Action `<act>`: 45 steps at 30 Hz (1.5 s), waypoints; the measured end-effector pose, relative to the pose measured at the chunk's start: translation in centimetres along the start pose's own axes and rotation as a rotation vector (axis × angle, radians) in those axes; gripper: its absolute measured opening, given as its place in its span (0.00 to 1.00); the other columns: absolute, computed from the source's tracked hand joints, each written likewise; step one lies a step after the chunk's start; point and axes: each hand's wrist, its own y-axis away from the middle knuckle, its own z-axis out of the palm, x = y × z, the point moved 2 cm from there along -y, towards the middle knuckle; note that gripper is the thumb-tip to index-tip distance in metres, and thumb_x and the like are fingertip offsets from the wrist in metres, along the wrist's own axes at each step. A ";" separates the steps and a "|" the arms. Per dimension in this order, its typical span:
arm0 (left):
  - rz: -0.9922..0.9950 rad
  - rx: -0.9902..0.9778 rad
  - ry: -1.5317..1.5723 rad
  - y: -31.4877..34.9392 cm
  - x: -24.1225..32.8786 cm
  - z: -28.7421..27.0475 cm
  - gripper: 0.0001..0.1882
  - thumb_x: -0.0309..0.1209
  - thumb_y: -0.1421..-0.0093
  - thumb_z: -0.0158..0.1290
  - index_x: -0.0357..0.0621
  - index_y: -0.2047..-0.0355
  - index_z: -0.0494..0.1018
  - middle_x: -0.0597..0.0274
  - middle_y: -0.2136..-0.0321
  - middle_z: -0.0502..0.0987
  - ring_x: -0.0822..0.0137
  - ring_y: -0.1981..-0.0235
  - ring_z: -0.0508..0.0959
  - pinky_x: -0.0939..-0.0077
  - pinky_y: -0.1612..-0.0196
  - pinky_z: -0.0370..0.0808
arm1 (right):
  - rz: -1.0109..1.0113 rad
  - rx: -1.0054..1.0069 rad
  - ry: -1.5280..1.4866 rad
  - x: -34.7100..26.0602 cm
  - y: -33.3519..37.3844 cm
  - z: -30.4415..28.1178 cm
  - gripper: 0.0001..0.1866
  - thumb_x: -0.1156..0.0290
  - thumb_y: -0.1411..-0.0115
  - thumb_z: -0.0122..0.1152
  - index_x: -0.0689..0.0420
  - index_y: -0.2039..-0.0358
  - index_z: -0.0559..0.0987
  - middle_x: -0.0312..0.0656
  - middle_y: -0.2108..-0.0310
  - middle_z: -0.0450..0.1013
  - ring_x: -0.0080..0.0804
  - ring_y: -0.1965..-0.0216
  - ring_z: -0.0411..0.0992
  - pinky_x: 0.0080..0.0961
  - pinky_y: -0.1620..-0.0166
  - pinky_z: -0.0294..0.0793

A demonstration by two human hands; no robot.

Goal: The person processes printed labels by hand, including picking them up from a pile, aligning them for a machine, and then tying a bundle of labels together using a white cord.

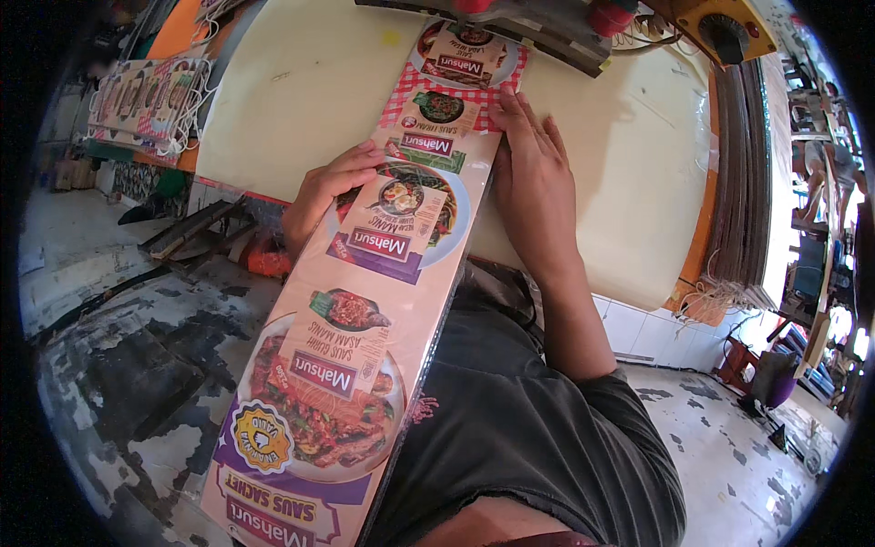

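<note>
A long printed cardboard panel [360, 292] with pictures of food dishes runs from close to my body up toward the far side. Its print is upside down to me, and its surface looks glossy. The far end lies on the cream tabletop [611, 219], at a dark metal bar [519, 35] of a machine. My left hand [333, 187] grips the left edge, fingers on top and thumb hidden. Along the right edge lies my right hand [538, 173], its fingers stretched out and touching the panel. The panel's near end reaches past the table edge, over my lap.
A yellow box with a black knob [725, 38] is at the upper right. Similar printed panels with white strings [150, 105] sit at the far left. Stacked brown sheets [743, 173] stand right of the table. The floor [118, 365] has worn, patchy paint.
</note>
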 end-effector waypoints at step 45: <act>0.072 -0.064 0.020 -0.1 -1.1 -0.4 0.28 0.28 0.42 0.65 0.32 0.44 0.67 0.36 0.40 0.69 0.43 0.33 0.65 0.48 0.30 0.58 | 0.007 -0.006 0.007 -0.4 -0.1 -0.4 0.15 0.80 0.35 0.52 0.62 0.48 0.76 0.49 0.39 0.71 0.45 0.35 0.67 0.46 0.32 0.62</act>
